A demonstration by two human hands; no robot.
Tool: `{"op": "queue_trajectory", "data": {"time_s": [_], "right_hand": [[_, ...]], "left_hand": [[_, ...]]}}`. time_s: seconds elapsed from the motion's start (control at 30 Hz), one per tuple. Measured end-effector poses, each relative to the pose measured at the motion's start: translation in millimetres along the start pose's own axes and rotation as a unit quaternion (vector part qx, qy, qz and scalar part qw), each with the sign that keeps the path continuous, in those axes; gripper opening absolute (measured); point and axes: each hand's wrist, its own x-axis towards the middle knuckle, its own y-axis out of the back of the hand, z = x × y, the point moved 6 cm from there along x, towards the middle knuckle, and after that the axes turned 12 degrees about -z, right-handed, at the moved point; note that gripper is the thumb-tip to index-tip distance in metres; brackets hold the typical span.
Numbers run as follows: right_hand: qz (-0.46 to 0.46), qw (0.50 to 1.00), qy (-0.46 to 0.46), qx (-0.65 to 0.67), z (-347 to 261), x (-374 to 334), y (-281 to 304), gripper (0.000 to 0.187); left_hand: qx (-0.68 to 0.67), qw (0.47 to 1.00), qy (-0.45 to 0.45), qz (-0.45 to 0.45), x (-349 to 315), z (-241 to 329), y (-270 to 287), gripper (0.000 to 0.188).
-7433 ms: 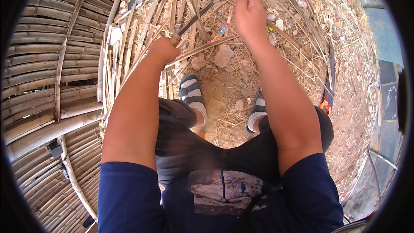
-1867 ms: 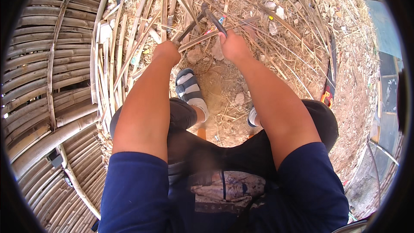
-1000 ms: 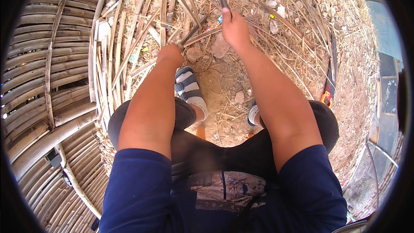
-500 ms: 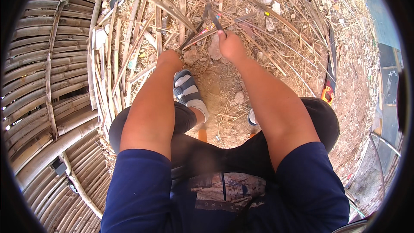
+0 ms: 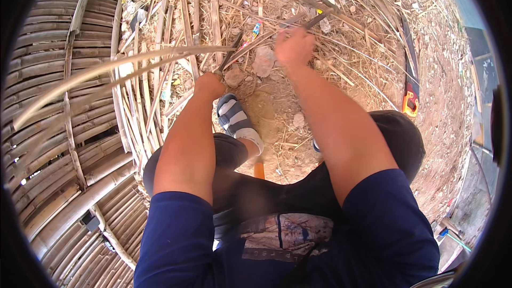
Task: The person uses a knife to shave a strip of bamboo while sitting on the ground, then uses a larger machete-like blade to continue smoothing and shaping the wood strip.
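I see brown earth ground strewn with straw, split bamboo strips, a pale stone, a colourful wrapper and an orange-handled saw.

Right of the right fingers lies a saw; left of the left fingers, a slatted wall; between, a stone.

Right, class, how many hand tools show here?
3: dark blade in left hand, hammer-like tool in right hand, orange-handled saw on the ground at right; others may be hidden.
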Motion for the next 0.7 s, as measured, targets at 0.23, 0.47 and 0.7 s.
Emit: {"op": "queue_trajectory", "data": {"time_s": [0.23, 0.47, 0.7], "right_hand": [[-0.552, 0.831, -0.011, 0.071, -20, -77, -88, 0.069], [-0.623, 0.659, -0.213, 0.363, -12, -109, -92, 0.058], [-0.590, 0.595, -0.244, 0.489, -18, -104, -100, 0.045]], "left_hand": [[-0.052, 0.996, -0.072, -0.020, 0, 25, 8, 0.050], [-0.304, 0.926, -0.184, -0.129, -25, 73, 9, 0.060], [-0.289, 0.940, -0.172, -0.063, -46, 65, 27, 0.082]]}}
